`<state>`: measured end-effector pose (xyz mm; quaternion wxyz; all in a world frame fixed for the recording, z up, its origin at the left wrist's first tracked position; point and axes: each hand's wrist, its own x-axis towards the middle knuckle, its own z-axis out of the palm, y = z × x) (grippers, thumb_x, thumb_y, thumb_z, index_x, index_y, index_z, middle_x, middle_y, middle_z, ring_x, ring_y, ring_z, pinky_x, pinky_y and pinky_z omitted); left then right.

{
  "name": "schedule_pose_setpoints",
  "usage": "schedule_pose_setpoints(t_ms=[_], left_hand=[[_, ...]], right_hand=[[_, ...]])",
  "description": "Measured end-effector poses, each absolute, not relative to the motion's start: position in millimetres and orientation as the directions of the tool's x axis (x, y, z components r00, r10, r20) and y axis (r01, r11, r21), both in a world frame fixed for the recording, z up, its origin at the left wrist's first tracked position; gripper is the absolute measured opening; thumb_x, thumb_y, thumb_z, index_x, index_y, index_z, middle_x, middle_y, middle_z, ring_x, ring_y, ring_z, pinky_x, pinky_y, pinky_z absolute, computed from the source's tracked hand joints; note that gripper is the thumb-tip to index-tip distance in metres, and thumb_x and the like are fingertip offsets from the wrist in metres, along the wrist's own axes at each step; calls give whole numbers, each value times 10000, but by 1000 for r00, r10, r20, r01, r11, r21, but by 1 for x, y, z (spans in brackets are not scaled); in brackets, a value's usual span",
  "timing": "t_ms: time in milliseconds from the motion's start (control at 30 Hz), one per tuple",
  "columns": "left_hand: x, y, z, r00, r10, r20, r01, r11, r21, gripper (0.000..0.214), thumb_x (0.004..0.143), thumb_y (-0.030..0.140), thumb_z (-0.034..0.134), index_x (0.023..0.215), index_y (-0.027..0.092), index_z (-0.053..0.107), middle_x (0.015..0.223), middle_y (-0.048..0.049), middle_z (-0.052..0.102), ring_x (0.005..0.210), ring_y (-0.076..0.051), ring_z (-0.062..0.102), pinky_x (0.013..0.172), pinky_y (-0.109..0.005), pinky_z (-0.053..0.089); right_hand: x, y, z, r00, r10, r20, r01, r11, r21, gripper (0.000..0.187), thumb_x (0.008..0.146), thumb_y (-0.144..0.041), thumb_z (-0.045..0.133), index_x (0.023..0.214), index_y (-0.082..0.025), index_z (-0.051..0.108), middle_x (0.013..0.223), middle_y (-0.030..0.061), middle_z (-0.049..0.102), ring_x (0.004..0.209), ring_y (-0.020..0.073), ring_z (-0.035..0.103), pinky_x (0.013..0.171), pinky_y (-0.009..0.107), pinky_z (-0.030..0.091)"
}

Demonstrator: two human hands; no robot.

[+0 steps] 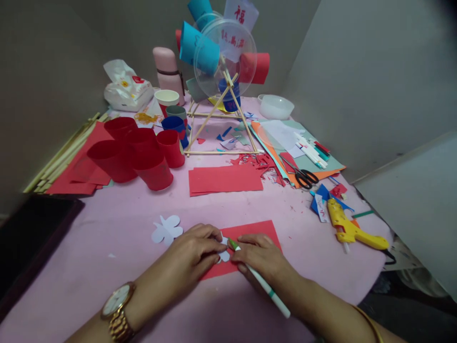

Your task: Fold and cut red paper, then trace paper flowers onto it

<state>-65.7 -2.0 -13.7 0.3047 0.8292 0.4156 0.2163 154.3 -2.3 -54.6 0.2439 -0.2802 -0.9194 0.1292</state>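
Observation:
A red paper sheet [254, 229] lies on the pink table near the front edge. My left hand [194, 252] presses its closed fingers on a small white paper cut-out [224, 256] that lies on the red sheet. My right hand [260, 259] grips a white pen with a green tip [266, 286], the tip touching the paper beside the cut-out. A white flower-shaped paper piece [166, 229] rests just left of my left hand.
Red paper cups [143, 155] and red sheets [224, 179] sit mid-table. Behind stands a stick-framed wheel with paper cups [219, 57]. Scissors [302, 175], markers [311, 151] and a yellow glue gun [348, 227] lie at the right. A pink flask [167, 71] stands at the back.

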Motion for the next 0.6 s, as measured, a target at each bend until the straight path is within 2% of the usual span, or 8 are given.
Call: schedule_pose_setpoints(t_ms=[100,233,600], left_hand=[[-65,-1,-10,566,823,47,569,-431,701,218,866,122,530,936,260,683,919,-7,603,860,-140,570,759,-275,459],[-65,0,-9,564,825,20,574,-409,710,221,854,103,539,935,246,688,928,-8,600,878,-138,567,774,-274,446],[-68,3,-14,582,812,39,559,-434,707,258,895,88,460,948,228,671,939,-17,597,886,-137,554,773,-271,435]], right_hand=[[156,-1,-57,-710,572,410,388,804,-451,122,911,-207,511,969,-267,601,944,-17,705,977,169,577,823,299,415],[158,0,-59,-765,501,403,332,845,-419,141,925,-173,488,945,-257,599,1027,-33,700,993,170,561,776,296,385],[156,-1,-61,-753,495,433,330,854,-402,133,931,-173,490,910,-257,591,940,-46,708,948,159,558,750,287,359]])
